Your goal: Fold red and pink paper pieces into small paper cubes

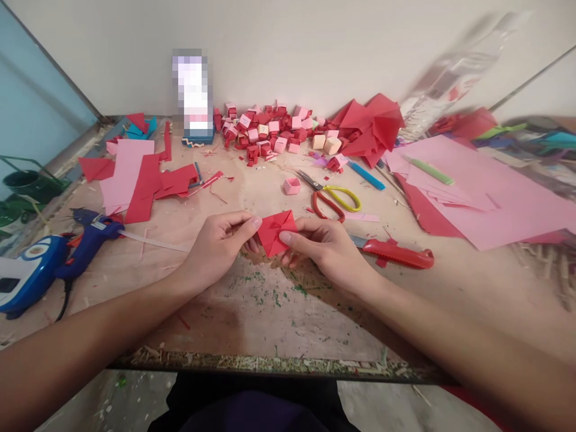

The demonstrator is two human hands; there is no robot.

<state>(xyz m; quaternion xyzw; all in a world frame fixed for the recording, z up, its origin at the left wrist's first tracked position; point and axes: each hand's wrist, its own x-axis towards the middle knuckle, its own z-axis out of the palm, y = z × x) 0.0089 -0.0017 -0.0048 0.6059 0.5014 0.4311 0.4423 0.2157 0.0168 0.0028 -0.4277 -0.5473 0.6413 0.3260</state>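
Observation:
A small folded red paper piece (275, 232) with crease lines is held just above the wooden board (252, 300) near its middle. My left hand (220, 243) pinches its left edge with thumb and fingers. My right hand (321, 246) pinches its right edge the same way. Both hands are closed on the paper.
Yellow-and-red scissors (330, 201), a small pink paper box (291, 186) and a red utility knife (396, 253) lie close by. A pile of small red and pink paper boxes (265, 135) sits at the back. Pink sheets (486, 192) lie right, red and pink strips (139, 180) left, a blue glue gun (90, 240) far left.

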